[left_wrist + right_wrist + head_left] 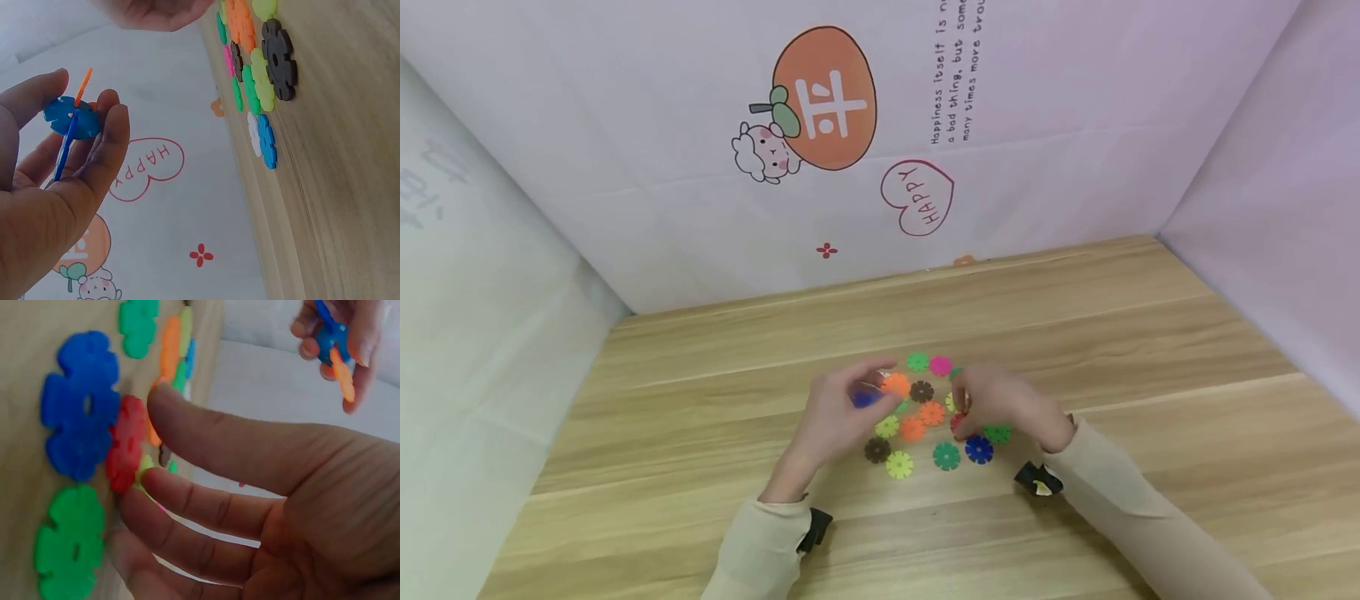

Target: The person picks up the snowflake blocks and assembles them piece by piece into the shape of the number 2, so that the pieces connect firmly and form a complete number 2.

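Observation:
Slotted plastic flower discs lie on the wooden table. My left hand [835,417], raised above the table, pinches several joined discs: a light blue one [59,117], a dark blue one [65,150] and an orange one [83,84]. At the right of the loose discs, my right hand [1000,400] reaches low with thumb and fingers apart. Its fingertips are beside a red disc [127,444] and a yellow disc [145,464]; whether they touch is unclear. A dark blue disc [81,406] and a green disc [70,544] lie close to these fingers.
Between the hands lie more loose discs, among them an orange one [932,413], a brown one [877,450] and a pink one [941,366]. The wooden table [737,358] meets a printed white backdrop [700,225] at the back, with white side walls left and right.

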The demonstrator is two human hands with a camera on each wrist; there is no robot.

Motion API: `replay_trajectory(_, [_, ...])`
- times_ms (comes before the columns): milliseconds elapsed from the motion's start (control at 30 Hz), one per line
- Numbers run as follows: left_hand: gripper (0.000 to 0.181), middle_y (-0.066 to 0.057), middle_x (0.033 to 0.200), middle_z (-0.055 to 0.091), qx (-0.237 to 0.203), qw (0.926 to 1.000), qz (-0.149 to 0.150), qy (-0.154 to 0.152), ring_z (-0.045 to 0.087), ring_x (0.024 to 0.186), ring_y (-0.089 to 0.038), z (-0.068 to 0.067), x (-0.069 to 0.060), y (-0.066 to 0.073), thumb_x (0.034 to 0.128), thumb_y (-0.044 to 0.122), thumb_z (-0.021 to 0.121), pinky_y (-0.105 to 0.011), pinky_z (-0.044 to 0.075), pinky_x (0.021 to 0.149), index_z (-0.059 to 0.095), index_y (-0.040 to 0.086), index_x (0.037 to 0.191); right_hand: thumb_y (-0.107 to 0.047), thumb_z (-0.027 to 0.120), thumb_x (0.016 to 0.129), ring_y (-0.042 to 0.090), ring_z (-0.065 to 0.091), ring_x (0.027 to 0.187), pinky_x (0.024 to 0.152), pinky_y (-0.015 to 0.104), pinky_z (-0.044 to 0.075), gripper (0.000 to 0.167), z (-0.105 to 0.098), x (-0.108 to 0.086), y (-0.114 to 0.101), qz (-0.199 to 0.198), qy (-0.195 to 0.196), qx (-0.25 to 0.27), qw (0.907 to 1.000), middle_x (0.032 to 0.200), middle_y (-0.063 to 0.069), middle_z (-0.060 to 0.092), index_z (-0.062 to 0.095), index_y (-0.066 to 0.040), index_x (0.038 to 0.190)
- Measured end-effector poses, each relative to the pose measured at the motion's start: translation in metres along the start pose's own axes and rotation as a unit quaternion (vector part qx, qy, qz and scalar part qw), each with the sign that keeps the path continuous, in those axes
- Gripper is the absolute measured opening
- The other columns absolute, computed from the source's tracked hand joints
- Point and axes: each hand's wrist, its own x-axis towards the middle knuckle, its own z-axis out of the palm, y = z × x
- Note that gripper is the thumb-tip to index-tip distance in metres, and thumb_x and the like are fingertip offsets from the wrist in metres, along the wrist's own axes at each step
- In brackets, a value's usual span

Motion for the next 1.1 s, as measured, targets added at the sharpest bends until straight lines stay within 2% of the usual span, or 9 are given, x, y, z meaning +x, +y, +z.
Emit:
replay_trajectory(133, [0.034, 0.001, 0.100, 0.070, 0.003, 1.0000, 0.006, -0.001, 0.066, 0.084, -0.012, 0.000, 0.001, 0.000, 0.0854, 0.016, 0.072, -0.027, 0.055, 0.074, 0.067, 0.015, 0.119, -0.015, 0.086, 0.069, 0.018, 0.051, 0.070, 0.057, 0.029, 0.044, 0.030, 0.005, -0.001, -0.004, 0.027, -0.014, -0.032, 0.9990, 0.080, 0.001, 0.056, 0.058, -0.010, 0.081])
replay_trajectory(267, [0.028, 0.004, 0.101, 0.070, 0.003, 1.0000, 0.001, -0.002, 0.066, 0.085, -0.010, 0.000, 0.002, 0.000, 0.0861, 0.017, 0.072, -0.028, 0.055, 0.073, 0.069, 0.017, 0.114, -0.011, 0.084, 0.071, 0.017, 0.051, 0.068, 0.057, 0.028, 0.044, 0.026, 0.007, -0.002, -0.005, 0.028, -0.016, -0.043, 0.9985, 0.076, 0.001, 0.056, 0.058, -0.010, 0.075])
replay_trajectory(433, [0.030, 0.006, 0.101, 0.069, 0.005, 1.0000, -0.007, -0.003, 0.065, 0.088, -0.011, 0.000, 0.002, 0.000, 0.0841, 0.017, 0.074, -0.029, 0.054, 0.076, 0.069, 0.017, 0.113, -0.009, 0.083, 0.071, 0.018, 0.052, 0.070, 0.058, 0.029, 0.045, 0.028, 0.009, -0.001, -0.006, 0.030, -0.019, -0.035, 0.9988, 0.078, 0.001, 0.056, 0.057, -0.010, 0.079])
replay_trajectory(600, [0.035, 0.002, 0.106, 0.068, 0.002, 1.0000, -0.009, -0.004, 0.065, 0.095, -0.018, -0.001, 0.001, -0.001, 0.0825, 0.016, 0.075, -0.032, 0.054, 0.081, 0.067, 0.016, 0.117, -0.004, 0.082, 0.071, 0.020, 0.051, 0.074, 0.060, 0.029, 0.047, 0.032, 0.011, 0.001, -0.007, 0.039, -0.024, -0.015, 0.9988, 0.082, 0.004, 0.054, 0.054, -0.007, 0.087])
replay_trajectory(700, [0.039, 0.000, 0.111, 0.067, 0.000, 1.0000, -0.006, -0.001, 0.065, 0.097, -0.021, -0.001, 0.000, -0.003, 0.0832, 0.016, 0.075, -0.034, 0.054, 0.083, 0.065, 0.017, 0.121, 0.000, 0.079, 0.072, 0.020, 0.051, 0.074, 0.060, 0.029, 0.047, 0.030, 0.012, 0.003, -0.008, 0.046, -0.026, -0.011, 0.9986, 0.081, 0.005, 0.054, 0.053, -0.007, 0.087])
replay_trajectory(833, [0.040, -0.002, 0.116, 0.067, 0.003, 1.0000, 0.000, 0.000, 0.065, 0.099, -0.019, -0.001, 0.000, -0.004, 0.0854, 0.018, 0.073, -0.034, 0.054, 0.083, 0.064, 0.017, 0.125, 0.007, 0.075, 0.072, 0.021, 0.051, 0.072, 0.058, 0.028, 0.045, 0.028, 0.013, 0.004, -0.009, 0.045, -0.026, -0.012, 0.9986, 0.079, 0.005, 0.054, 0.054, -0.008, 0.083])
replay_trajectory(967, [0.039, -0.002, 0.114, 0.068, 0.001, 1.0000, 0.000, -0.003, 0.066, 0.094, -0.016, -0.002, 0.001, -0.004, 0.0870, 0.020, 0.072, -0.032, 0.054, 0.080, 0.064, 0.016, 0.125, 0.008, 0.071, 0.075, 0.020, 0.051, 0.069, 0.057, 0.028, 0.044, 0.025, 0.010, 0.003, -0.007, 0.010, -0.006, -0.005, 0.9999, 0.078, 0.003, 0.055, 0.053, -0.009, 0.080])
replay_trajectory(1033, [0.038, -0.003, 0.113, 0.068, -0.002, 0.9999, -0.008, -0.007, 0.067, 0.092, -0.016, -0.002, 0.001, -0.003, 0.0881, 0.021, 0.070, -0.031, 0.055, 0.078, 0.064, 0.016, 0.125, 0.007, 0.070, 0.078, 0.018, 0.054, 0.070, 0.058, 0.027, 0.046, 0.025, 0.008, 0.003, -0.006, -0.033, 0.027, 0.008, 0.9991, 0.078, 0.002, 0.057, 0.052, -0.009, 0.080])
replay_trajectory(1100, [0.037, -0.004, 0.113, 0.068, -0.007, 0.9998, -0.018, -0.009, 0.067, 0.091, -0.017, -0.003, 0.001, -0.002, 0.0890, 0.022, 0.069, -0.030, 0.055, 0.077, 0.063, 0.016, 0.125, 0.006, 0.070, 0.080, 0.018, 0.056, 0.072, 0.059, 0.028, 0.048, 0.024, 0.005, 0.002, -0.007, -0.084, 0.066, 0.033, 0.9937, 0.079, 0.001, 0.059, 0.053, -0.010, 0.081])
